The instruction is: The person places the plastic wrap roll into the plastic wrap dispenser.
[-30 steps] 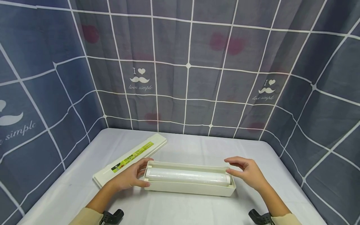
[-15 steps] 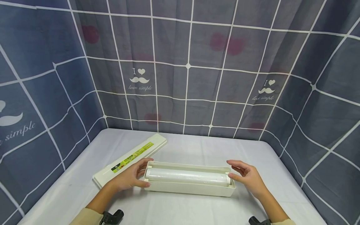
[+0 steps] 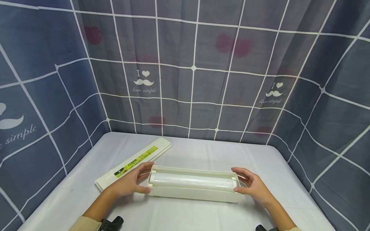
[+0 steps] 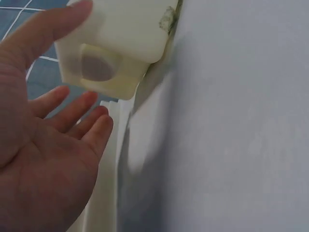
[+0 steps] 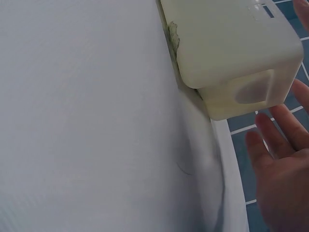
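Observation:
A cream cling film dispenser box (image 3: 192, 193) sits lidless in mid-table, a white roll of cling film (image 3: 192, 181) lying lengthwise inside. My left hand (image 3: 129, 183) is at the box's left end, thumb by the front corner and fingers towards the back. In the left wrist view those fingers (image 4: 91, 125) are relaxed beside the end wall. At the other end is my right hand (image 3: 252, 186), its thumb at the front right corner and fingers behind. The right wrist view shows loosely bent fingers (image 5: 277, 137) next to the end wall, with most of the thumb out of frame.
The long cream lid (image 3: 134, 163) with a green-yellow label lies aslant behind my left hand. A white cloth (image 3: 199, 215) covers the table. Dark checked curtains (image 3: 173, 80) enclose the back and both sides.
My left hand has shifted slightly left along the box's end. The right hand has lowered its thumb from the back of the right end to the front corner. Box and lid have barely moved.

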A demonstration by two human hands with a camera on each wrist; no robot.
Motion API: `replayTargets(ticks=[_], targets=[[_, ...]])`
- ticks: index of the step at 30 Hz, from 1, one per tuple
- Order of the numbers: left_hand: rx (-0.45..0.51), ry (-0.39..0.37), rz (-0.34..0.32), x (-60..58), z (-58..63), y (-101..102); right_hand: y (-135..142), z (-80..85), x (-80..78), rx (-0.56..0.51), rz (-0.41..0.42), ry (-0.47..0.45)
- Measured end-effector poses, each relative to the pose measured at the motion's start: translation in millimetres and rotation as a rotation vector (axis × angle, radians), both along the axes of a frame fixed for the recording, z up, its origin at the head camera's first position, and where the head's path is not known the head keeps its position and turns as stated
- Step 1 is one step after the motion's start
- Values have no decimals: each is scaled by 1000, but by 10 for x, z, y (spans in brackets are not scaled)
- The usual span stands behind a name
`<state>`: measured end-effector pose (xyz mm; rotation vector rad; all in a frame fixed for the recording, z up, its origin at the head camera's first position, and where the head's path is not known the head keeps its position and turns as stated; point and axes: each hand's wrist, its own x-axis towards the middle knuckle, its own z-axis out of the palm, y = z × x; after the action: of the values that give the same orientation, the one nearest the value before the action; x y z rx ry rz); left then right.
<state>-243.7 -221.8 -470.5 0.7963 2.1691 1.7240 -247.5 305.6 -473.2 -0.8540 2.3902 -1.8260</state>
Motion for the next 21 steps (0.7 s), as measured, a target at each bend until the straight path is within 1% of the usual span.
replayTargets(ticks=[3,7,11,14,21], targets=[[-25,34,33,33,20,-55,-2,-10,7,-3,32,-27],[-65,85,112,106,65,-123,-6,-22,8,-3,79,-76],[-117,154,188,203,104,-186,-12,-29,12,17,81,-111],[-157,210,229,271,119,-227,-14,-34,14,32,83,-118],[-238,323,330,407,156,-325,-18,-40,6,12,117,-149]])
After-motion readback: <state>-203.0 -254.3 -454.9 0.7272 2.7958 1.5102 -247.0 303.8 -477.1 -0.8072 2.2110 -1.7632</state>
